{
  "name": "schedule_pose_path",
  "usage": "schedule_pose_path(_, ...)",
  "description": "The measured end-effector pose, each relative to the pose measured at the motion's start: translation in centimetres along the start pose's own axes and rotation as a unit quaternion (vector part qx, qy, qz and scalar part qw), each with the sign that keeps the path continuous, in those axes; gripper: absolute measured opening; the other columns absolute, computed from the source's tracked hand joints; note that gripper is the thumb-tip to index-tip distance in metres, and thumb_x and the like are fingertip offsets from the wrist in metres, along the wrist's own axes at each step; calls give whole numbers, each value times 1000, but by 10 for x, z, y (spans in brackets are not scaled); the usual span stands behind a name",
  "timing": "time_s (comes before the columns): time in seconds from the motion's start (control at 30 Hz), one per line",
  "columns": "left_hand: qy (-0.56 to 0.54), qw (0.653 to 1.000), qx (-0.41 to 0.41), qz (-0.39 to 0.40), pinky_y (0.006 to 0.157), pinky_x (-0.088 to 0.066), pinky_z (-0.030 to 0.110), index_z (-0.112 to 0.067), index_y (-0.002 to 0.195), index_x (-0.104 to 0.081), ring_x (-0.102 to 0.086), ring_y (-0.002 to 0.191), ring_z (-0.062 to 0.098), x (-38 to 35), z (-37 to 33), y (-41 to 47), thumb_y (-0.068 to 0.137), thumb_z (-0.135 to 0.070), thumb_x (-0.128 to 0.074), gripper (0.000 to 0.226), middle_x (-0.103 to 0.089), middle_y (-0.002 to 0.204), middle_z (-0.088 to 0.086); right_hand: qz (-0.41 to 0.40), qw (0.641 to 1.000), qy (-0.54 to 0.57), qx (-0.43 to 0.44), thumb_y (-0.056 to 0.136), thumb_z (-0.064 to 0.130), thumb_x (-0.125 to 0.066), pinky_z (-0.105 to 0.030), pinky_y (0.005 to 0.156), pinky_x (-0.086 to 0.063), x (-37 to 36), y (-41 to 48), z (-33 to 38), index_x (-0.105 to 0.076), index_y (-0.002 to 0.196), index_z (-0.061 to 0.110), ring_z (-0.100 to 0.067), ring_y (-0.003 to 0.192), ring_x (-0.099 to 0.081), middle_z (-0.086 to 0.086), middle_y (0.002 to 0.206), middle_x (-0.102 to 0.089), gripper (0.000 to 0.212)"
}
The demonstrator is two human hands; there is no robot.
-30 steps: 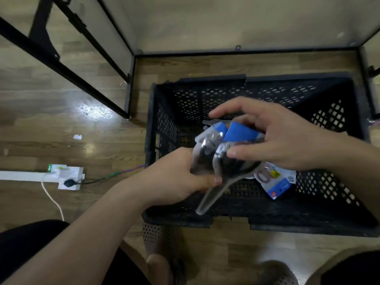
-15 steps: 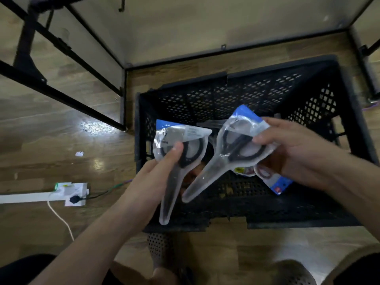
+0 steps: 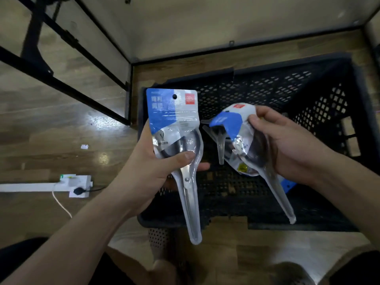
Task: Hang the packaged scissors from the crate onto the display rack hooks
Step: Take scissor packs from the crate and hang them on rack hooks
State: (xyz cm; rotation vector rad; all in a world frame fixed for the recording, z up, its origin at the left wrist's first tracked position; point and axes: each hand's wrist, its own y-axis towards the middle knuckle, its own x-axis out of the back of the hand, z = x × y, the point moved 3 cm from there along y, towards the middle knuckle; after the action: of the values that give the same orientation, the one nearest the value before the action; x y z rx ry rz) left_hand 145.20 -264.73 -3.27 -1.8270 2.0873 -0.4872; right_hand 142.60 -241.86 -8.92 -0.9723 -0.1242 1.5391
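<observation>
My left hand (image 3: 162, 169) grips one packaged pair of scissors (image 3: 176, 128) around the handles, blue-and-white card upward with its hang hole showing, clear blade sleeve pointing down. My right hand (image 3: 287, 147) holds a second packaged pair of scissors (image 3: 240, 140), its card bent over, blade sleeve slanting down to the right. Both packs hang above the black perforated crate (image 3: 267, 89) on the wooden floor. Another blue pack (image 3: 287, 185) shows in the crate under my right wrist. The rack's black frame (image 3: 61, 38) runs across the upper left; its hooks are out of view.
A white power strip (image 3: 76, 183) with a black plug and a white cable lies on the floor at left. A small white scrap (image 3: 84, 146) lies nearby. A pale panel with a black base edge (image 3: 226, 47) stands behind the crate. My knees show at the bottom.
My hands have drawn apart, separating the two packs that were bunched together. The left pack has turned upright with its card facing me. Both packs have risen above the crate.
</observation>
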Motion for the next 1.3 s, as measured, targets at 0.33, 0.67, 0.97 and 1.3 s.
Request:
schedule_pose_path(0.33,-2,999,22,44,82,-58,67,-32,143,-41,-74,95,48,-9,-5,8,89,12,-63,73,-71,126,8,-38,994,-38,94,104,0,-45,-36,82,-63,-2,-10,11,-61,121,22,-21,95,-75,-7,107,-77,31)
schedule_pose_path(0.67,-55,992,106,47,76,-62,58,-33,142,-41,-74,96,46,-21,2,-15,84,0,-66,71,-71,126,5,-101,993,51,41,105,1,-45,-35,79,-62,-12,-43,1,-54,130,14,-15,90,-74,1,98,-77,29)
schedule_pose_path(0.97,-137,979,146,30,78,-61,51,-15,148,-38,-73,97,38,-41,6,-46,93,7,-61,63,-68,128,15,-165,983,72,17,105,0,-46,-43,66,-61,-26,-74,-22,-53,122,17,-15,71,-68,-2,85,-70,26)
schedule_pose_path(1.3,-149,975,157,50,78,-60,63,-24,135,-44,-75,92,29,-55,-25,-102,92,9,-57,56,-73,114,0,-276,960,12,34,103,-3,-48,-37,78,-57,-32,-169,-16,-57,115,21,-17,77,-63,0,86,-70,29)
